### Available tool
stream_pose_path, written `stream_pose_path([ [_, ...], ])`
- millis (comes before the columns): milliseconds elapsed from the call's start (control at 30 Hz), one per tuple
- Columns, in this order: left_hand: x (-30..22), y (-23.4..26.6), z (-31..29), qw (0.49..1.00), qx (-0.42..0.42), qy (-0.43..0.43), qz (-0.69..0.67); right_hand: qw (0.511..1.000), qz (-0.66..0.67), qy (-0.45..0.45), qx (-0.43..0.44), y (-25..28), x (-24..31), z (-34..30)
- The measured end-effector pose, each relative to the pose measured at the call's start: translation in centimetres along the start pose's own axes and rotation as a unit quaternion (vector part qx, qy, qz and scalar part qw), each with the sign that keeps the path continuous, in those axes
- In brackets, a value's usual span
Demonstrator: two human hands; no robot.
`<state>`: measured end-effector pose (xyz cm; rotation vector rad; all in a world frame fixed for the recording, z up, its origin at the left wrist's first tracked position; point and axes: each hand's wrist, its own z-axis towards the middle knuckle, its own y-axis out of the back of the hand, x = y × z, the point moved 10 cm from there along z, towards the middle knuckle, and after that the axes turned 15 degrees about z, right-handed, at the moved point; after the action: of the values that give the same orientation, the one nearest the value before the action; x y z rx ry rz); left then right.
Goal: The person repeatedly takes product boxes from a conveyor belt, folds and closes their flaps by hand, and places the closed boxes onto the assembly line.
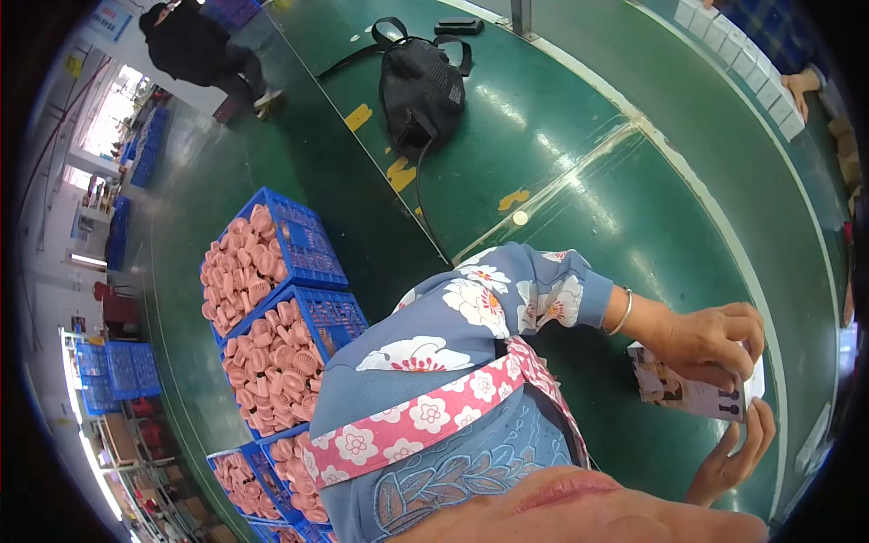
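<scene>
A small white printed carton (683,385) is held between my two hands above the green surface. My left hand (711,342), with a bracelet at the wrist, reaches over it from above. Its fingers are bent and pinched at the carton's right end, beside a white flap. From below comes my right hand (740,457), whose fingertips press against the same end near the lower corner. Whatever is inside the carton cannot be seen, and my left fingers cover part of that end.
Stacked blue crates (312,244) hold several pink ribbed plastic parts (272,366). A black backpack (421,90) and a dark case (459,26) lie on the green floor. White boxes (738,54) stand in a row near another person's hand (801,90). A person in black (195,50) is at upper left.
</scene>
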<state>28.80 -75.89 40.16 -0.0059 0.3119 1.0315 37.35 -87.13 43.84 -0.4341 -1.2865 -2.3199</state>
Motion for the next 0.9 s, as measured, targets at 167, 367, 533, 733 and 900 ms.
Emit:
stream_pose_path([
  [167, -0.1, -0.4, 0.1, 1.0, 0.004, 0.008, -0.022, 0.994, -0.035, 0.04, -0.099, -0.2, 0.0, -1.8],
  [367, 0.3, -0.7, 0.3, 0.997, 0.036, 0.044, -0.054, 0.994, -0.012, 0.036, -0.106, -0.2, -0.6, -2.4],
  [533, 0.9, -1.3, 0.8, 0.992, 0.055, 0.063, -0.092, 0.994, 0.045, 0.004, -0.096, -0.4, -1.9, -2.3],
  [733, 1.3, -1.5, 1.1, 0.985, 0.066, 0.101, -0.121, 0.961, 0.204, 0.04, -0.183, -0.9, -3.4, -3.2],
  [900, 1.7, -1.5, 0.6, 0.989, 0.071, 0.097, -0.091, 0.924, 0.228, 0.011, -0.307, -2.0, -4.8, -3.3],
])
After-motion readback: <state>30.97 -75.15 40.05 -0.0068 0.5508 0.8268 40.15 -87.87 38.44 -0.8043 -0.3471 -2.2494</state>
